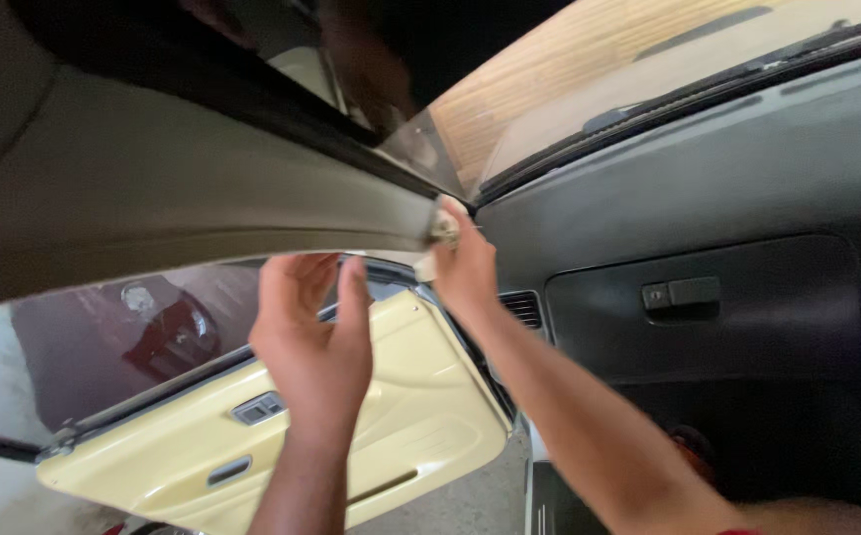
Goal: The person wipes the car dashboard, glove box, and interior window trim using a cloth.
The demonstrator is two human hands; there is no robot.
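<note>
I am inside a car, looking at the front pillar beside the windscreen. A long grey pillar trim panel (183, 188) runs from upper left down to the dashboard corner. My right hand (465, 267) is closed around the lower end of the trim, where a small clip or pale piece shows at its tip. My left hand (311, 332) is raised under the trim with fingers spread and palm toward it, holding nothing; whether it touches the trim is unclear.
The pale yellow door (282, 436) stands open, with its handle and switch on the inner panel. A dark grey dashboard (708, 188) with a glovebox latch (683, 294) lies to the right. The windscreen (549, 89) is above. Outside is a concrete floor.
</note>
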